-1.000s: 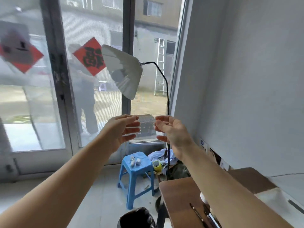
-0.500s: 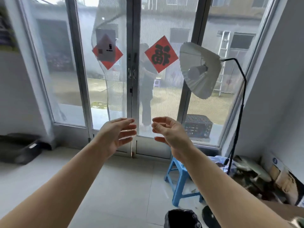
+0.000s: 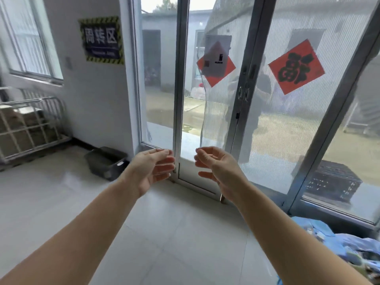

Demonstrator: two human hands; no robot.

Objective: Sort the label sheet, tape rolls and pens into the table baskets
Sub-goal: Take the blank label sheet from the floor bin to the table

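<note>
Left hand point(image 3: 151, 171) and right hand point(image 3: 219, 171) hover empty, fingers point(image 3: 163, 160) loosely spread. The bench has left view; sorting waits.

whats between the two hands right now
Nothing held: the gap between left hand and right hand is bare in the head view, grey metal door frame behind.

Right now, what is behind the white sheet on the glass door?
Behind the white sheet, a red diamond paper shows only its left, right and lower corners. The sheet covers its middle, so any character there cannot be seen.
</note>
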